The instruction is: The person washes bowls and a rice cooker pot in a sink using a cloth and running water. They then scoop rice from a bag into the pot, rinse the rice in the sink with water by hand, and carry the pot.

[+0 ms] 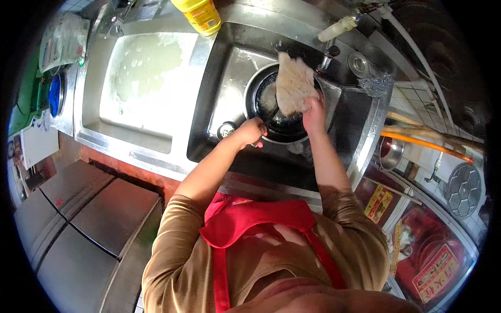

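My right hand is closed on a wet, beige cloth, which hangs spread over the right part of a round black pan. The pan sits in the dark right-hand sink basin, and the cloth hides some of its inside. At the pan's near left rim, my left hand has its fingers curled around a dark handle that slants up across the pan. I cannot tell whether this handle is part of the pan or of a separate utensil.
A second basin with cloudy water is on the left. A yellow container stands behind the divider. The faucet reaches over the right basin's back edge, near a steel wool scrubber. Poles stick out at right.
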The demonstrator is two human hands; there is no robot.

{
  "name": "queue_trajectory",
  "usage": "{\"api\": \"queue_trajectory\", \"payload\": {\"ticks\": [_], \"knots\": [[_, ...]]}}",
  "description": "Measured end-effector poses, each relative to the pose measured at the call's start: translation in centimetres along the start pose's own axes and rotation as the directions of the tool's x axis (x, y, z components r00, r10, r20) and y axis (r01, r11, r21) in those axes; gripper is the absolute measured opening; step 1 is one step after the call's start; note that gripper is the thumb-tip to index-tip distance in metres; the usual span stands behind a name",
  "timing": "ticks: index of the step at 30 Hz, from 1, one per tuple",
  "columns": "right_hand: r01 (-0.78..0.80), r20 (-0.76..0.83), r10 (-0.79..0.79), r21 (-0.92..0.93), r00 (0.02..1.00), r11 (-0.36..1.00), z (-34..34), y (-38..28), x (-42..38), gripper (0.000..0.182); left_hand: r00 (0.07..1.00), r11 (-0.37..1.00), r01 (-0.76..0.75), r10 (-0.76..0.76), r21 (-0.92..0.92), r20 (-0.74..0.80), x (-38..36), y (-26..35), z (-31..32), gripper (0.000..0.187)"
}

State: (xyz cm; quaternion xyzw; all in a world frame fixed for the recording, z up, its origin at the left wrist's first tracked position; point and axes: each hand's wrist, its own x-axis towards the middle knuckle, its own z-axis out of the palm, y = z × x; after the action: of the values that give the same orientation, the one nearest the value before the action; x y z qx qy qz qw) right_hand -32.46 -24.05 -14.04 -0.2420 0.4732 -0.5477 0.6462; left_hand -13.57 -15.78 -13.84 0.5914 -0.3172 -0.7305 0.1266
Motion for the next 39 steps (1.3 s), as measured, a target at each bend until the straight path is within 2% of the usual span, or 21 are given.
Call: {"api": "queue_trajectory", "payload": {"ticks": [3, 6, 8, 10, 11, 12, 13, 14, 17, 20, 21, 25, 26, 28, 29, 30, 32, 33, 34, 37, 39], "knots": [[-0.240, -0.220, 0.322, 0.331, 0.921, 0.913, -2.9, -0.1, -2.4, 0.040, 0.999, 0.994, 0.011, -0.016, 0.106, 0.039, -0.5, -0.4, -0.5, 0.014], [-0.176, -0.219, 0.259, 0.339, 0.941, 0.924, -7.4, 2.5, -2.5, 0.038, 0.994, 0.979, 0.105, -0.108, -0.174, -0.012, -1.7, -0.2, -0.5, 0.016], [-0.040, -0.076, 0.041, 0.013, 0.996, 0.999, -8.1, 3.7, -2.7, 0.037, 0.996, 0.996, 0.083, -0.083, 0.019, -0.011, -2.0, 0.0, -0.8, 0.016], [0.140, 0.115, -0.104, -0.374, 0.988, 0.917, -6.2, 3.4, -3.2, 0.037, 0.999, 0.970, 0.051, -0.050, 0.239, -0.011, -2.7, 1.1, -0.5, 0.018], [0.486, 0.417, -0.252, -0.715, 0.873, 0.503, -5.3, 2.7, -2.0, 0.041, 0.997, 0.911, -0.068, 0.082, 0.406, -0.017, -2.7, 1.2, -0.4, 0.020], [0.514, 0.487, -0.165, -0.823, 0.858, 0.243, -3.6, 2.0, -1.9, 0.042, 0.978, 0.809, -0.176, 0.210, 0.560, 0.003, -2.9, 1.1, -0.2, 0.023], [0.625, 0.624, -0.068, -0.781, 0.778, -0.019, -2.6, 0.9, -1.7, 0.041, 0.943, 0.670, -0.268, 0.329, 0.692, 0.046, -3.1, 1.1, 0.0, 0.025], [0.708, 0.720, 0.068, -0.654, 0.691, -0.266, -1.9, 0.2, -0.9, 0.041, 0.944, 0.655, -0.258, 0.328, 0.710, 0.041, -3.3, 1.3, 0.1, 0.026], [0.803, 0.846, 0.109, -0.444, 0.522, -0.398, -2.0, 1.1, 3.7, 0.039, 0.934, 0.598, -0.248, 0.355, 0.762, 0.026, -4.0, 2.3, -0.3, 0.028], [0.866, 0.641, 0.617, -0.479, 0.456, -0.142, -1.0, 0.8, 7.8, 0.030, 0.925, 0.564, -0.281, 0.373, 0.776, 0.064, -4.9, 2.5, -1.2, 0.027], [0.791, 0.679, 0.536, -0.611, 0.501, 0.036, -1.7, 0.9, 8.5, 0.030, 0.929, 0.578, -0.290, 0.360, 0.763, 0.081, -5.7, 3.0, -1.6, 0.027], [0.553, 0.632, 0.336, -0.775, 0.699, 0.307, -3.8, 1.3, 8.9, 0.038, 0.865, 0.531, -0.404, 0.487, 0.745, 0.122, -5.9, 2.1, -3.7, 0.026], [0.320, 0.526, 0.216, -0.743, 0.822, 0.588, -4.4, 1.7, 7.6, 0.038, 0.881, 0.629, -0.420, 0.456, 0.654, 0.126, -5.9, 1.6, -3.9, 0.025], [-0.080, 0.178, 0.136, -0.290, 0.975, 0.954, -4.9, 2.5, 5.6, 0.037, 0.903, 0.790, -0.424, 0.407, 0.444, 0.137, -6.1, 1.8, -4.0, 0.024], [-0.134, 0.024, 0.141, -0.186, 0.990, 0.973, -5.4, 3.7, 5.9, 0.029, 0.964, 0.930, -0.257, 0.228, 0.265, 0.134, -6.2, 2.1, -3.3, 0.027], [-0.095, 0.003, 0.095, 0.088, 0.995, 0.992, -6.1, 5.7, 5.9, 0.023, 0.963, 0.946, -0.248, 0.218, 0.207, 0.156, -5.7, 1.4, -2.8, 0.021], [-0.115, -0.158, 0.220, 0.496, 0.963, 0.861, -5.0, 8.2, 5.2, 0.023, 0.970, 0.974, -0.222, 0.224, -0.031, 0.094, -5.3, 1.0, -0.7, 0.014], [-0.085, -0.192, 0.235, 0.575, 0.953, 0.814, -4.6, 9.3, 5.2, 0.026, 0.972, 0.975, -0.216, 0.219, -0.047, 0.083, -5.1, 0.7, 0.1, 0.013], [-0.107, -0.237, 0.303, 0.598, 0.923, 0.795, -3.6, 9.3, 4.7, 0.028, 0.981, 0.982, -0.189, 0.188, 0.014, 0.053, -4.9, 0.6, 0.9, 0.013], [-0.134, -0.249, 0.400, 0.682, 0.882, 0.719, -2.3, 10.5, 4.3, 0.034, 0.930, 0.877, -0.335, 0.367, 0.343, -0.031, -2.3, -1.9, 2.0, 0.018], [-0.314, 0.047, 0.432, 0.758, 0.901, 0.572, -4.0, 12.3, 5.1, 0.034, 0.881, 0.825, -0.394, 0.465, 0.404, -0.090, -1.4, -2.1, 2.5, 0.016]]}}
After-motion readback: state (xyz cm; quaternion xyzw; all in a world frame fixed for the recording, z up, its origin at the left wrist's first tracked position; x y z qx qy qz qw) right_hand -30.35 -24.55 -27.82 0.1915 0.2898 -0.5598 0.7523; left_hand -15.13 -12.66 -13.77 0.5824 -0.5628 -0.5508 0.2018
